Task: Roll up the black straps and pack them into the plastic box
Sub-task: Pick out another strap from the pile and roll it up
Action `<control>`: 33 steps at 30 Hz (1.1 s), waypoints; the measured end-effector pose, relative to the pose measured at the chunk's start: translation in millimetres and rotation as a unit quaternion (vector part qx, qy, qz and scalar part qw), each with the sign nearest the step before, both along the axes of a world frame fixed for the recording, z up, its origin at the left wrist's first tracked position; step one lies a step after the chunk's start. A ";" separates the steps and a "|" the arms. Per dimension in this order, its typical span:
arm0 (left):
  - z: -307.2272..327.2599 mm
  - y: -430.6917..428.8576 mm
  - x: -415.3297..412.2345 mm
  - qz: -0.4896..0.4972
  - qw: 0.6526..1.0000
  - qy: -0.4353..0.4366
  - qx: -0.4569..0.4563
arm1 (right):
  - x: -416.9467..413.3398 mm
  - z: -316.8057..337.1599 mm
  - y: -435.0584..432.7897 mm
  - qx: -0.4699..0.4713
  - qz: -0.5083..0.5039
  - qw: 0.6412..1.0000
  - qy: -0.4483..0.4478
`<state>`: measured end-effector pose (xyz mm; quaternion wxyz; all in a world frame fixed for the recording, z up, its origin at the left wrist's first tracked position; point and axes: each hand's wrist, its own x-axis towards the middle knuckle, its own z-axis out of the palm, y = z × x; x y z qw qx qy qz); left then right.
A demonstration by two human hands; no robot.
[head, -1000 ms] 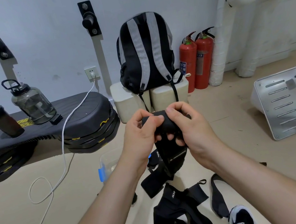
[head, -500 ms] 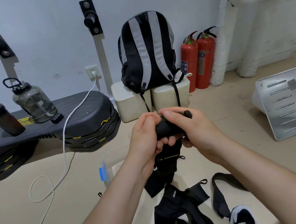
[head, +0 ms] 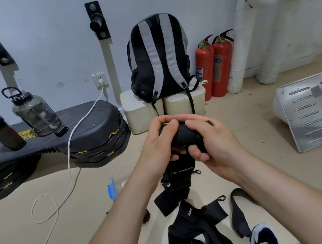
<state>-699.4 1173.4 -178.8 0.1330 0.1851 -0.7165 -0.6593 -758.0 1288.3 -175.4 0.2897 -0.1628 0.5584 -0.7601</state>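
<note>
The black strap (head: 186,135) looks soft, light and limp, a woven band that should bend without resistance yet want to spring loose once wound, so I judge the roll needs a steady squeeze across its width rather than a pinch at one edge. Both hands have it: the left hand (head: 158,142) curls round the left end of the roll, thumb over the top and fingers tucked beneath, and the right hand (head: 216,141) wraps the right end the same way, fingers closed on the cloth. The wound part sits crosswise between the two palms, while its unwound tail (head: 180,174) hangs down from under the fingers, a printed label facing the camera. The bundle is held in the air above and to the right of the plastic box (head: 119,169), which stands on the floor, clear-walled with a blue latch, partly hidden behind the left forearm. More loose straps (head: 194,228) lie heaped on the floor to the right of the box and nearer the person, by the shoes, with another band (head: 237,214) further right of the box again. The tail, being free, seems the part likeliest to twist, so feeding it flat into the roll is what to mind
</note>
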 end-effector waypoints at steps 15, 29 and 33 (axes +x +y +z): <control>5.1 -10.0 -5.4 0.065 0.997 -0.022 0.028 | -12.0 -1.0 0.6 0.066 -0.028 0.996 0.061; 2.1 -18.0 4.0 0.021 0.995 0.100 0.009 | -7.7 4.1 -2.3 0.034 -0.054 0.992 -0.105; -2.4 -20.9 -1.6 -0.008 0.998 0.068 0.009 | -7.9 -0.5 1.6 0.127 -0.010 0.992 0.004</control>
